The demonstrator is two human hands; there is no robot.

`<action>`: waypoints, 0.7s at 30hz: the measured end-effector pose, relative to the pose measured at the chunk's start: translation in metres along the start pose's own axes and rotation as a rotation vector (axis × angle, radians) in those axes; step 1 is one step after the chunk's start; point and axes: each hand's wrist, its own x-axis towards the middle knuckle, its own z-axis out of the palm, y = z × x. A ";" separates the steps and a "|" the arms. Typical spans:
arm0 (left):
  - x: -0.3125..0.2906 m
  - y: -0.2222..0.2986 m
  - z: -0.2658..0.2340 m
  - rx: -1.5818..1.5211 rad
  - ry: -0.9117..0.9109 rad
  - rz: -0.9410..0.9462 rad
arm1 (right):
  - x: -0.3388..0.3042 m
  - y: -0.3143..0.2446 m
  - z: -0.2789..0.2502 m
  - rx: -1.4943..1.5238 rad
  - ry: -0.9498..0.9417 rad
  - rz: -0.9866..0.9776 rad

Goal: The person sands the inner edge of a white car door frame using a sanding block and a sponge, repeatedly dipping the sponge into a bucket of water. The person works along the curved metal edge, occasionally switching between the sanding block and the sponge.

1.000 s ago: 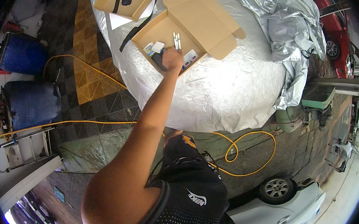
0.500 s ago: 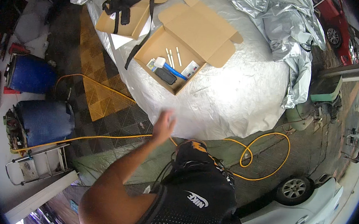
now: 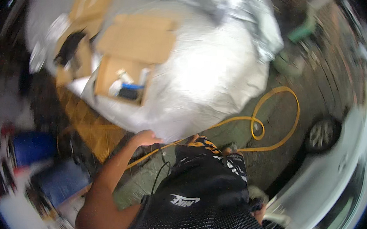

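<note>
Yellow hose (image 3: 275, 118), blue barrels (image 3: 34, 149), car wheel (image 3: 321, 134).

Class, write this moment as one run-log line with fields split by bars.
left hand: empty, at cover edge | right hand: low by hip, unclear | open box: on cover | hose: on floor | picture blurred

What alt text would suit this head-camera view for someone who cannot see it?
A blurred downward view: the person's left hand hangs near the edge of a silver-white cover. An open brown cardboard box of small items sits on it, and a yellow hose loops on the floor.
</note>
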 end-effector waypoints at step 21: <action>0.055 0.428 0.026 0.642 -0.065 0.737 | -0.079 0.055 -0.058 1.507 0.625 -0.464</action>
